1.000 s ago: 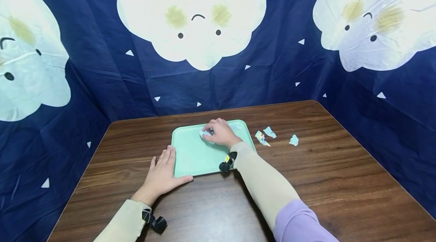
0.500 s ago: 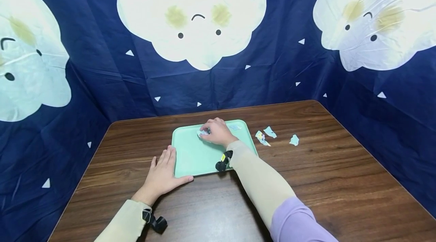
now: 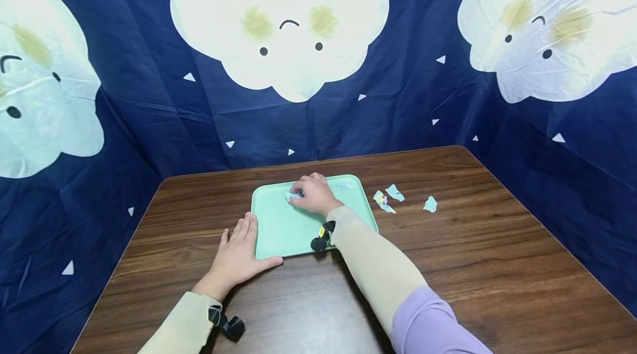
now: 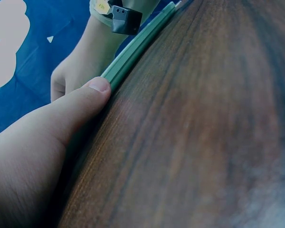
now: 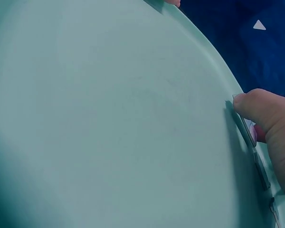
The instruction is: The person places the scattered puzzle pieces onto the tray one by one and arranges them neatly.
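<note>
A mint-green tray (image 3: 278, 232) lies on the wooden table. My left hand (image 3: 236, 257) rests at its left side, fingers extended along that edge. In the left wrist view, the left thumb (image 4: 97, 90) touches the tray's near rim. Over the far part of the tray, my right hand (image 3: 316, 194) pinches a thin, irregular light-blue piece (image 3: 292, 197) between thumb and fingers. The right wrist view shows the piece (image 5: 249, 128) tilted edge-on, mostly hidden by the hand. Another pale blue piece (image 3: 344, 186) lies in the tray's far right corner.
Right of the tray lie a patterned irregular piece (image 3: 383, 201) and two light-blue ones, the nearer to the tray (image 3: 395, 192) and the farther (image 3: 430, 204). The table (image 3: 478, 254) backs onto a blue cloth (image 3: 318, 133) with cloud prints.
My right hand has shifted a little to the left over the tray, carrying the light-blue piece. The left hand has stayed in place.
</note>
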Demonstrator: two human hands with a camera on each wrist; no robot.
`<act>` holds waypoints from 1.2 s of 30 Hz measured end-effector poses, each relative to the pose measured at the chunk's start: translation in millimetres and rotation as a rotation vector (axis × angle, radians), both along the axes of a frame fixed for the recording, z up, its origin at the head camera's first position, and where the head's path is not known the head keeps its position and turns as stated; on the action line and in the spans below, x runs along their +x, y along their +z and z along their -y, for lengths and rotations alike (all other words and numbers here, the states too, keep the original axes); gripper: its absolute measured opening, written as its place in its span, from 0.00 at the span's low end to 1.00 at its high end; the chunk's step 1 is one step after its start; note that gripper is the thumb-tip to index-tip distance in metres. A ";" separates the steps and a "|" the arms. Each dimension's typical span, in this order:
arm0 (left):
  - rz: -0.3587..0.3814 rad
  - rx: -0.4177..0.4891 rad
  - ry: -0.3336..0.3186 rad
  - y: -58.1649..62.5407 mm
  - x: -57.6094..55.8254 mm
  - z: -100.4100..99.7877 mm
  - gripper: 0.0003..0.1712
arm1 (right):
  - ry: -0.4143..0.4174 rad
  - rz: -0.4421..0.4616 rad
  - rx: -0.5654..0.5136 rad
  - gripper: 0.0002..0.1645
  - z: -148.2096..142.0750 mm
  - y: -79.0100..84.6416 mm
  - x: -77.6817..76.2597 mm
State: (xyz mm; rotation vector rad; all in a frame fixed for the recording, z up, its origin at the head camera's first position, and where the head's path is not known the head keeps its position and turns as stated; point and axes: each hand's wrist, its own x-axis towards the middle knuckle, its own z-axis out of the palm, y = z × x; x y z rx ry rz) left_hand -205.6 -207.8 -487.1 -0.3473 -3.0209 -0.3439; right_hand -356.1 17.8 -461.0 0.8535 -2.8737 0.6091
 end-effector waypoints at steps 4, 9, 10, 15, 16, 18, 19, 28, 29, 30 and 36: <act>0.000 -0.004 0.001 -0.6 -1.1 0.7 0.81 | -0.010 -0.002 0.015 0.17 1.3 -1.9 -2.6; 0.007 -0.006 0.003 -0.6 -0.4 0.5 0.81 | -0.015 -0.018 0.030 0.18 2.8 -4.6 -5.1; 0.005 -0.008 0.003 -0.5 -0.4 0.3 0.81 | -0.017 -0.020 0.030 0.17 3.0 -5.0 -5.4; 0.003 -0.004 0.004 0.1 -0.9 -0.3 0.81 | -0.035 -0.021 0.036 0.17 4.2 -5.0 -5.2; 0.003 -0.003 0.004 0.3 -0.9 -0.5 0.81 | -0.039 -0.020 0.038 0.17 4.5 -4.7 -4.9; 0.001 -0.002 0.001 0.6 -0.9 -0.9 0.81 | -0.051 -0.018 0.045 0.17 5.0 -4.4 -4.5; 0.000 -0.004 0.001 0.5 -0.9 -1.1 0.81 | -0.057 -0.018 0.048 0.17 5.3 -4.3 -4.4; -0.013 -0.003 -0.001 0.0 -0.6 -1.3 0.80 | -0.096 0.008 0.046 0.17 7.2 -6.1 -4.0; -0.014 -0.004 0.000 -0.1 -0.7 -1.3 0.80 | -0.097 0.009 0.044 0.17 7.4 -6.1 -3.9; -0.019 -0.004 -0.002 0.1 -0.6 -1.2 0.80 | -0.098 0.009 0.042 0.17 7.5 -6.2 -4.0; -0.027 -0.007 0.002 -0.4 0.0 -1.3 0.79 | -0.099 -0.004 0.048 0.16 7.8 -6.9 -4.2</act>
